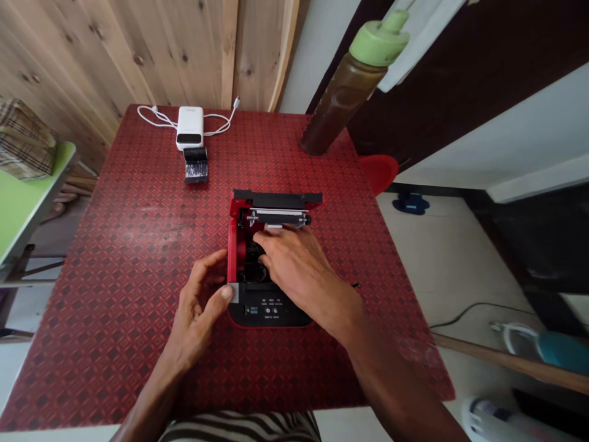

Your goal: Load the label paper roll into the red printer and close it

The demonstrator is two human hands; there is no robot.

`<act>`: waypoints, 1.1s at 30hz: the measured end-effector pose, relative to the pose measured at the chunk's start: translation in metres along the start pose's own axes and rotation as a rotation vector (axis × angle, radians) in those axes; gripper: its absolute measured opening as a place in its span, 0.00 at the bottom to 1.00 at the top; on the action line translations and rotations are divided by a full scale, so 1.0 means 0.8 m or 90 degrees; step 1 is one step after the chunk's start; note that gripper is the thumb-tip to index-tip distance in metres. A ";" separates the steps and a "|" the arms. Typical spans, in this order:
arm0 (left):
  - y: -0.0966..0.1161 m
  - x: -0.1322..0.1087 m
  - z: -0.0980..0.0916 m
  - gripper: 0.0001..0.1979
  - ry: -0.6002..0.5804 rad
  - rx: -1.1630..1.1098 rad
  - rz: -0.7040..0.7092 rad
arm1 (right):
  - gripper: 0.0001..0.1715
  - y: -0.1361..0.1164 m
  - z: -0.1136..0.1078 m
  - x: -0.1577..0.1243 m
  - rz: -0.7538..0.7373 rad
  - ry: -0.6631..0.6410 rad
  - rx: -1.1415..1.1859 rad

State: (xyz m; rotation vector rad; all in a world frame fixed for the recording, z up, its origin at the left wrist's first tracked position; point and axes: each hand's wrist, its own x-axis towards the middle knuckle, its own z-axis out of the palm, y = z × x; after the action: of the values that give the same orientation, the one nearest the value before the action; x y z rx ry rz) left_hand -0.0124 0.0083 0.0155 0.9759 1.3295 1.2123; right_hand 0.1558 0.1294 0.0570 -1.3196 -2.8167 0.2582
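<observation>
A red and black compact printer (269, 310) stands open in the middle of the red patterned table (138, 258), its black lid (276, 198) raised at the far side. A metal bar (276, 216) runs beneath the lid. My right hand (294, 261) reaches down into the printer's dark compartment, and its fingers hide what lies inside. My left hand (197, 307) sits at the printer's red near-left side, with the thumb on a small grey tab (233, 293) and the fingers apart.
Behind the printer lie a black roll (196, 164) and a white power bank (189, 127) with a white cable. A bottle with a green cap (354, 104) leans at the far right corner. A wooden wall (207, 49) rises behind the table. A plaid bag (25, 140) rests on a green surface (23, 209) at left.
</observation>
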 end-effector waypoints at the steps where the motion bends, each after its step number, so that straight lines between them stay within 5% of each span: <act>1: 0.000 0.000 0.000 0.26 0.000 -0.001 0.000 | 0.11 0.001 0.001 0.000 0.000 -0.001 0.009; 8: 0.000 0.000 0.000 0.26 0.001 -0.003 -0.002 | 0.24 0.014 -0.021 -0.038 -0.053 0.084 0.198; 13: 0.002 0.000 -0.001 0.27 -0.005 -0.011 -0.009 | 0.16 0.025 -0.035 -0.073 -0.130 0.104 0.332; 18: 0.016 0.014 -0.007 0.27 0.055 0.047 0.010 | 0.13 0.026 -0.020 -0.071 -0.162 0.173 0.332; 27: 0.070 0.109 0.019 0.20 0.099 0.014 0.235 | 0.13 0.001 -0.010 -0.096 -0.111 0.324 0.238; 33: 0.057 0.072 0.026 0.07 0.108 0.036 0.178 | 0.12 -0.016 0.009 -0.115 -0.109 0.443 0.128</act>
State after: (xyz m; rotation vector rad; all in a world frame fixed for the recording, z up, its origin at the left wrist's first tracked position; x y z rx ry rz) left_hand -0.0025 0.0743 0.0517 1.1480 1.3975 1.5023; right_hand 0.2049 0.0498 0.0568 -0.8878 -2.2232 0.0534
